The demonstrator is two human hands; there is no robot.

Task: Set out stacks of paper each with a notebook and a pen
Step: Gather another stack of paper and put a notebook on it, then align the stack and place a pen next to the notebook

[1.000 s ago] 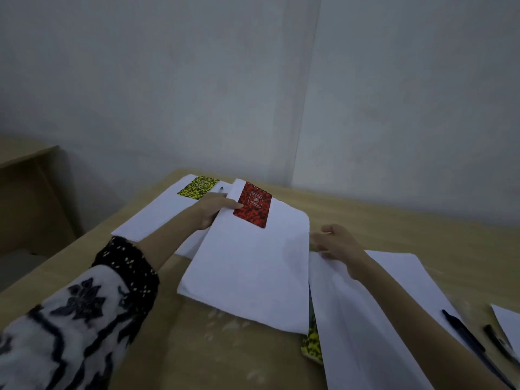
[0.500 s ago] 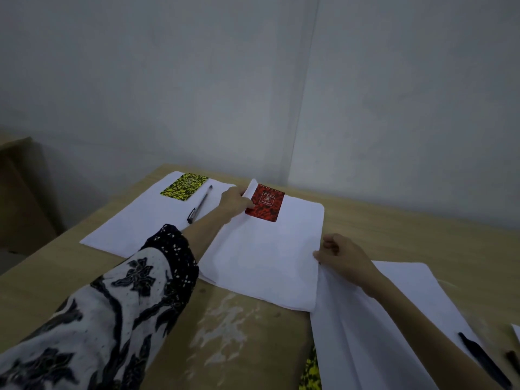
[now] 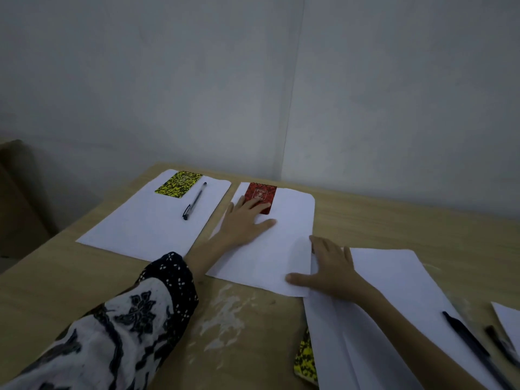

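A middle paper stack (image 3: 292,220) lies on the wooden table (image 3: 84,282) with a red notebook (image 3: 261,194) at its top left corner. My left hand (image 3: 244,220) rests flat on this stack, fingertips touching the red notebook. My right hand (image 3: 329,268) lies flat on the stack's lower right corner, fingers spread. To the left, another paper stack (image 3: 146,223) carries a yellow-black notebook (image 3: 178,184) and a pen (image 3: 194,200). A third paper stack (image 3: 399,299) lies under my right forearm, with a dark pen (image 3: 464,339) on it.
A second yellow-black notebook (image 3: 305,358) pokes out from under the right stack. Another dark pen (image 3: 503,346) and a further sheet corner (image 3: 509,319) lie at the right edge. The wall stands close behind the table. A brown piece of furniture (image 3: 17,198) is at far left.
The middle stack with the red notebook has slid away from me and straightened beside the left stack. Both hands have flattened onto it.
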